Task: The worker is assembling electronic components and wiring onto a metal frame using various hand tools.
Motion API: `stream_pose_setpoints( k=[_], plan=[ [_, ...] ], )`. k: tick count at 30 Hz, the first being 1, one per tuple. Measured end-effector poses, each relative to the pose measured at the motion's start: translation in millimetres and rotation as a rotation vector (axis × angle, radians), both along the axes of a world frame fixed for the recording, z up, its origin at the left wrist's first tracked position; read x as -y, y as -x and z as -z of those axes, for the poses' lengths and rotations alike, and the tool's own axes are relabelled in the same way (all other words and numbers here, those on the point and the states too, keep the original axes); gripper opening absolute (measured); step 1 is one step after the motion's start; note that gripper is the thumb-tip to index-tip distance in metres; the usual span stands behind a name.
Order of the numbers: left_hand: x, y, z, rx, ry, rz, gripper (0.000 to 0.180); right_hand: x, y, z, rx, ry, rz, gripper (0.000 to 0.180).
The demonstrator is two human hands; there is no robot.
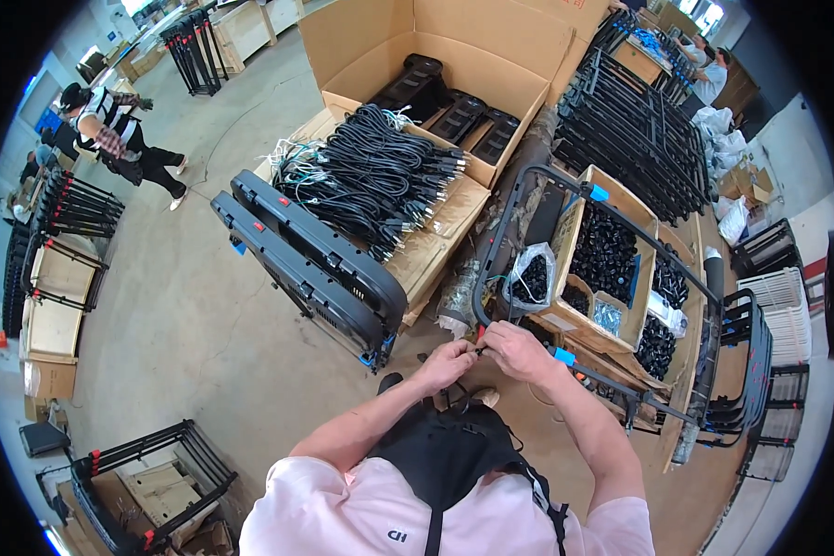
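My left hand (448, 364) and my right hand (517, 351) meet in front of my chest, fingertips pinched close together. Between them is something small and dark, too hidden to name. Just beyond the fingers, a red piece (481, 331) shows at the lower corner of a black tubular frame (485, 278). This frame leans across the parts boxes and carries blue pieces, one of them a blue sleeve (562, 356) beside my right wrist. Close to the hands lies a clear plastic bag (533, 275) of small black parts.
A wooden-edged parts box (565, 320) holds black fittings and bagged screws. Black cables (380, 167) lie in a heap by a cardboard box (491, 69). Two dark panels (310, 259) stand front left. Stacked black frames (630, 130) fill the back right. A person (111, 130) walks at far left.
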State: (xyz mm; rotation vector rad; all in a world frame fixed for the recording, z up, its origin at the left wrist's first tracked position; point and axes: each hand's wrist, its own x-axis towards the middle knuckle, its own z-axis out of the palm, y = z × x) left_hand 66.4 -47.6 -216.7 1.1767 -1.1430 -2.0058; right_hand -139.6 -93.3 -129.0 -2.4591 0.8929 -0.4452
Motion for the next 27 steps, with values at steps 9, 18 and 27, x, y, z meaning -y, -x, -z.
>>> stream_pose_setpoints(
  k=[9, 18, 27],
  plan=[
    [-3, 0, 3, 0.194, 0.083, -0.013, 0.016, -14, -1, 13, -0.074, -0.051, 0.052, 0.012],
    [-4, 10, 14, 0.371, -0.008, -0.081, 0.03, -110, 0, 68, 0.055, -0.449, 0.724, 0.038],
    [-4, 10, 18, 0.137, -0.104, 0.064, 0.027, -22, 4, 194, -0.441, -0.659, 0.785, 0.081]
  ],
)
